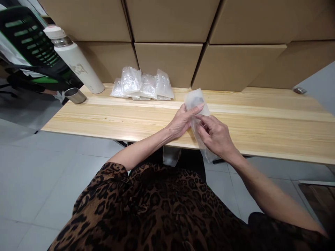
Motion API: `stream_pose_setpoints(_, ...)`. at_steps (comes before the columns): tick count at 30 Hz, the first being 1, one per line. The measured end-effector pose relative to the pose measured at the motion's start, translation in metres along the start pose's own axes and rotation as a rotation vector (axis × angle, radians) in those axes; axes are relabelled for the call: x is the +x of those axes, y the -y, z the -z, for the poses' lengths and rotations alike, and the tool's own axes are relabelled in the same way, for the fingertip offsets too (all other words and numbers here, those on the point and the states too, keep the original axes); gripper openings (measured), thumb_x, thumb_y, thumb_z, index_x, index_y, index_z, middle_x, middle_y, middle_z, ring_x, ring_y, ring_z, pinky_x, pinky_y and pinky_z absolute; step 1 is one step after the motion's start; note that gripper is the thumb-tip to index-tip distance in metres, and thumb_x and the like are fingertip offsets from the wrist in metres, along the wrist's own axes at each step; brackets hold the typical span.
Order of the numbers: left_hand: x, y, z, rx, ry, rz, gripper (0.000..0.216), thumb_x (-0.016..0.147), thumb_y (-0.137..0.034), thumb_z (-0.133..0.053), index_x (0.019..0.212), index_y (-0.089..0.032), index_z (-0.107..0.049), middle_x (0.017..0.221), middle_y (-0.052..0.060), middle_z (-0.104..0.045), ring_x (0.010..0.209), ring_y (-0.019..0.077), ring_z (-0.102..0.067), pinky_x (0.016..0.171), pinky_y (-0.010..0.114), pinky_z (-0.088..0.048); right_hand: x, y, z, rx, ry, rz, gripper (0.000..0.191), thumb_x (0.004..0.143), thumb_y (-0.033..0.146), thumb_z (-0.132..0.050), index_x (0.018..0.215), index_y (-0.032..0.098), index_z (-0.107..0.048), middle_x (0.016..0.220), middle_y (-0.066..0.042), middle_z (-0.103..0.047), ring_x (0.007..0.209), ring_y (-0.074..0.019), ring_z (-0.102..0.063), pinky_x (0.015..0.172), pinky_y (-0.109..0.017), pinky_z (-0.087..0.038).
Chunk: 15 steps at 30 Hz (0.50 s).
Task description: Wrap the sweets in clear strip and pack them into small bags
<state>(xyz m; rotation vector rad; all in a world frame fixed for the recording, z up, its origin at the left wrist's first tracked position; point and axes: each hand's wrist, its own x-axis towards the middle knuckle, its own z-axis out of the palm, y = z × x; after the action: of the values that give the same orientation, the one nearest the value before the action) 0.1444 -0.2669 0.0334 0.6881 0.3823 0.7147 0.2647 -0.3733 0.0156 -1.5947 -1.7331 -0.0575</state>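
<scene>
A translucent plastic bag (196, 98) is held up over the front part of the wooden table, its lower end hanging past the front edge. My left hand (182, 120) is closed round the bag's left side, with the thumb lying across its front. From the right, my right hand (215, 134) pinches the middle of the same bag with curled fingers. A small greyish patch shows through the upper part; what lies inside I cannot make out. Farther back on the left, several filled clear plastic packets (149, 85) sit in a pile.
Stacked cardboard boxes (167, 62) line the back of the wooden table (261, 122). A white bottle (80, 68) and a metal cup (75, 96) stand at the left end. A small shiny object (299, 90) lies at the far right. A green-and-black chair (28, 35) is beyond the left side.
</scene>
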Motion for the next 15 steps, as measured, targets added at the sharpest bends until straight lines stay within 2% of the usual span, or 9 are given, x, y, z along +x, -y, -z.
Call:
stream_pose_setpoints(2, -0.001, 0.0, 0.001, 0.003, -0.049, -0.024, 0.014, 0.094, -0.017, -0.077, 0.107, -0.017, -0.072, 0.095, 0.002, -0.077, 0.103, 0.0173, -0.077, 0.107, 0.036, -0.06, -0.002, 0.004, -0.001, 0.026, -0.012, 0.021, 0.035, 0.102, 0.029, -0.059, 0.133, 0.02, -0.074, 0.101, -0.01, -0.073, 0.08, -0.021, -0.068, 0.078, -0.038, -0.062)
stream_pose_setpoints(4, 0.001, -0.005, 0.001, -0.013, -0.117, -0.066, 0.011, 0.098, -0.019, -0.073, 0.108, -0.016, -0.073, 0.102, 0.006, -0.08, 0.114, 0.0224, -0.077, 0.109, 0.04, -0.061, -0.006, 0.008, -0.001, 0.06, -0.014, 0.029, 0.033, 0.104, 0.035, -0.062, 0.131, 0.02, -0.075, 0.108, -0.011, -0.072, 0.077, -0.0188, -0.066, 0.073, -0.036, -0.061)
stream_pose_setpoints(7, 0.005, -0.019, 0.001, -0.039, -0.204, -0.138, 0.024, 0.098, -0.025, -0.076, 0.121, -0.018, -0.072, 0.115, 0.009, -0.082, 0.131, 0.0296, -0.072, 0.11, 0.046, -0.062, -0.014, 0.01, -0.001, 0.13, 0.014, -0.023, 0.034, 0.105, 0.044, -0.063, 0.124, 0.02, -0.077, 0.108, -0.012, -0.074, 0.08, -0.0197, -0.068, 0.077, -0.038, -0.062)
stream_pose_setpoints(9, 0.005, -0.032, 0.001, -0.032, -0.193, -0.192, 0.026, 0.099, -0.025, -0.075, 0.123, -0.017, -0.071, 0.12, 0.009, -0.082, 0.133, 0.0279, -0.071, 0.113, 0.046, -0.06, -0.018, 0.01, 0.0, 0.251, 0.06, -0.154, 0.039, 0.103, 0.054, -0.065, 0.117, 0.02, -0.078, 0.102, -0.011, -0.076, 0.083, -0.0212, -0.07, 0.078, -0.04, -0.063)
stream_pose_setpoints(11, 0.003, -0.042, 0.002, -0.004, -0.134, -0.239, 0.019, 0.101, -0.022, -0.072, 0.118, -0.014, -0.071, 0.118, 0.009, -0.081, 0.13, 0.024, -0.072, 0.115, 0.045, -0.059, -0.018, 0.011, 0.001, 0.473, 0.117, -0.373, 0.048, 0.097, 0.066, -0.07, 0.113, 0.021, -0.078, 0.099, -0.01, -0.077, 0.082, -0.0219, -0.072, 0.075, -0.04, -0.064)
stream_pose_setpoints(13, -0.002, -0.049, 0.002, 0.028, -0.066, -0.278, 0.013, 0.102, -0.021, -0.069, 0.113, -0.014, -0.072, 0.112, 0.006, -0.081, 0.124, 0.0219, -0.075, 0.115, 0.045, -0.059, -0.014, 0.014, 0.003, 0.743, 0.143, -0.596, 0.057, 0.09, 0.074, -0.075, 0.113, 0.022, -0.076, 0.102, -0.01, -0.079, 0.085, -0.0231, -0.075, 0.076, -0.041, -0.066)
stream_pose_setpoints(15, -0.008, -0.051, 0.002, 0.074, 0.008, -0.302, 0.013, 0.101, -0.023, -0.07, 0.111, -0.015, -0.073, 0.107, 0.004, -0.081, 0.118, 0.0221, -0.077, 0.112, 0.045, -0.06, -0.006, 0.019, 0.004, 0.978, 0.15, -0.733, 0.065, 0.085, 0.081, -0.076, 0.114, 0.023, -0.074, 0.111, -0.012, -0.079, 0.096, -0.0271, -0.078, 0.084, -0.045, -0.069)
